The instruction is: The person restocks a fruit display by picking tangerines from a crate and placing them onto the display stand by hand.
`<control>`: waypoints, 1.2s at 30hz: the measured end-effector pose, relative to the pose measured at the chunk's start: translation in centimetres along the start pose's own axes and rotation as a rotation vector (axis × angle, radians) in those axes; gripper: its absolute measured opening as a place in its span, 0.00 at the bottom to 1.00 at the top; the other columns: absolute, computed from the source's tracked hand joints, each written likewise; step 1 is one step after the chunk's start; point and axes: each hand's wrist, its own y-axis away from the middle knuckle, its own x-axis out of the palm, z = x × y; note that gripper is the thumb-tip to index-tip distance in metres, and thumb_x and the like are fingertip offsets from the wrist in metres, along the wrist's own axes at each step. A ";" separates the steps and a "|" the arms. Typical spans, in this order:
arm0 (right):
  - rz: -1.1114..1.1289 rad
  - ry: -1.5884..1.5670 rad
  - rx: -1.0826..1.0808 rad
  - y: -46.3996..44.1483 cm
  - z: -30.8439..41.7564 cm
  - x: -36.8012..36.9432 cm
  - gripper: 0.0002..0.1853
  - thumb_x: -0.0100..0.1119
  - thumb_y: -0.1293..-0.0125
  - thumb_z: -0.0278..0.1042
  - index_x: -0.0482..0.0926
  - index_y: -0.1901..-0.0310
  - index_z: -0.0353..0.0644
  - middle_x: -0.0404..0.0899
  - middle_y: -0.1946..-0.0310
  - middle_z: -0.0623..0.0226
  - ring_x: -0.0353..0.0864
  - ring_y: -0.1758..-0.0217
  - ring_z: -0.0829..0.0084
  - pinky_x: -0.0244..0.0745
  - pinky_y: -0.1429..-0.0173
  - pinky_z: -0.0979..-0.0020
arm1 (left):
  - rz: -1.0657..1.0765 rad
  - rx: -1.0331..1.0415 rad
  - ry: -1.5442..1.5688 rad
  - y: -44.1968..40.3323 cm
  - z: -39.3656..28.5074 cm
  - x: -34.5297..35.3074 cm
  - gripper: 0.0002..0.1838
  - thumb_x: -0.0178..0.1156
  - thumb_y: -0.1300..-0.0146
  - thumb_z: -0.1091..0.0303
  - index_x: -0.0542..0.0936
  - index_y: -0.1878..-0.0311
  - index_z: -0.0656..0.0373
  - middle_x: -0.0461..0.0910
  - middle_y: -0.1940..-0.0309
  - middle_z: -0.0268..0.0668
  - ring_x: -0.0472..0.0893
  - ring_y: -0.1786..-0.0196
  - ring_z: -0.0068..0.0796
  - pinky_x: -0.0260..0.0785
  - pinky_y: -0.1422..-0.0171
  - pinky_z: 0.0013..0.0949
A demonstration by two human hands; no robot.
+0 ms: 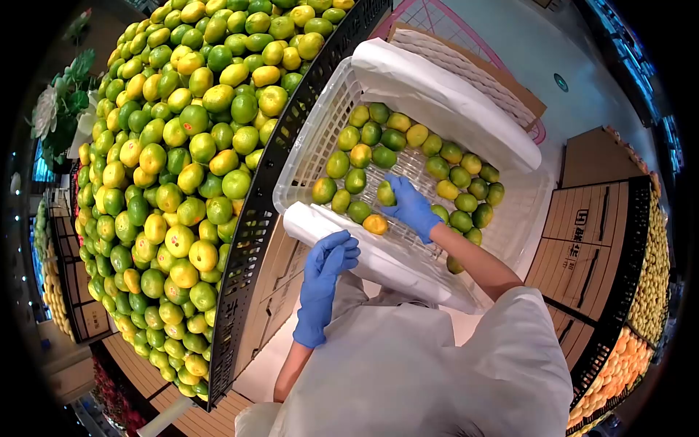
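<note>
My right hand (pixel 415 210), in a blue glove, reaches into a white plastic crate (pixel 535 207) with slatted sides. Its fingers close on a green mandarin (pixel 386 193) with a yellow tinge, near the crate's middle. Loose green and yellow mandarins (pixel 437 167) lie around it on the crate's floor, some of which shows between them. My left hand (pixel 324 280), also gloved in blue, is over the near left side of the crate, beside the white liner (pixel 371 251) folded over the rim. Its fingers are bent and pressed together, with nothing visible in them.
A high pile of green and yellow mandarins (pixel 175 197) rises at left behind a black perforated edge (pixel 251 211). Another white liner flap (pixel 444 98) covers the crate's far rim. Cardboard panels (pixel 579 247) and orange fruit (pixel 619 375) stand at right. A pink basket (pixel 477 47) is behind the crate.
</note>
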 end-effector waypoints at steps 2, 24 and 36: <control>-0.126 -0.170 0.025 1.9 2.9 -3.2 0.43 0.71 0.49 0.42 0.58 0.33 0.45 0.68 0.44 0.51 0.73 0.44 0.56 0.71 0.41 0.61 | -0.036 0.002 0.083 -0.6 0.3 2.3 0.23 0.48 0.28 0.60 0.64 0.35 0.62 0.72 0.45 0.44 0.76 0.47 0.32 0.70 0.42 0.34; 0.335 0.624 -0.036 4.2 -7.4 -0.9 0.20 0.68 0.51 0.35 0.75 0.56 0.41 0.74 0.56 0.51 0.76 0.52 0.51 0.76 0.52 0.56 | 0.129 -0.072 0.580 -0.6 -2.6 4.3 0.30 0.48 0.31 0.45 0.68 0.38 0.62 0.72 0.47 0.43 0.75 0.47 0.34 0.72 0.45 0.41; 0.020 -0.522 -0.315 7.0 11.3 -11.4 0.41 0.73 0.50 0.43 0.62 0.36 0.45 0.72 0.47 0.59 0.71 0.44 0.68 0.68 0.42 0.67 | 0.226 -0.026 0.681 -1.9 2.5 1.8 0.25 0.54 0.36 0.65 0.65 0.37 0.60 0.64 0.35 0.48 0.67 0.34 0.44 0.68 0.36 0.49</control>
